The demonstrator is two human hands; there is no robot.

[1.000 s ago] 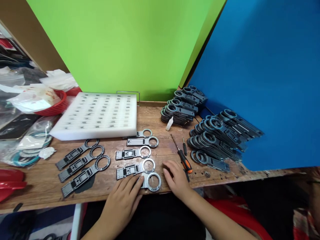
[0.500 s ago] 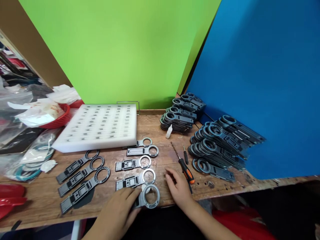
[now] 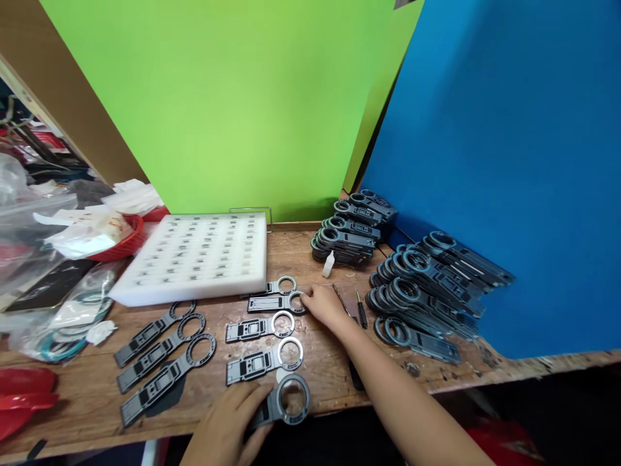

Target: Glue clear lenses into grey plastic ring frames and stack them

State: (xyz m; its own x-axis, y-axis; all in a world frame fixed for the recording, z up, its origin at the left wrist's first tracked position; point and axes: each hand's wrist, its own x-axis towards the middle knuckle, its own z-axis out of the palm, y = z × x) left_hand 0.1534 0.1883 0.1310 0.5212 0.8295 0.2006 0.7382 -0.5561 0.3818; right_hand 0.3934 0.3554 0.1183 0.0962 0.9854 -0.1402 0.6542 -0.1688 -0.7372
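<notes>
Near the front edge of the table, my left hand (image 3: pixel 233 421) is closed around the flat body of a dark grey ring-ended bracket (image 3: pixel 294 400). Its ring sticks out to the right of my fingers. Farther back, my right hand (image 3: pixel 320 305) has its fingers closed at the ring of another ring-ended bracket (image 3: pixel 266 303), which lies flat. Between the two hands lie two similar brackets, an upper one (image 3: pixel 247 330) and a lower one (image 3: pixel 248 366). Part of one more bracket (image 3: pixel 286 284) shows beside the foam tray. The forearm partly covers an orange-and-black screwdriver (image 3: pixel 342 299).
A white foam tray (image 3: pixel 194 285) holding small metal pieces stands at the back left. Several brackets (image 3: pixel 160 353) lie left of centre. Bracket stacks (image 3: pixel 412 291) fill the right side, near a small white bottle (image 3: pixel 328 265) and a small black screwdriver (image 3: pixel 361 310). Green and blue panels rise behind.
My right hand has moved from beside the screwdriver handle, away from me, to the ring of a farther bracket. My left hand still holds its bracket. The view has shifted slightly.
</notes>
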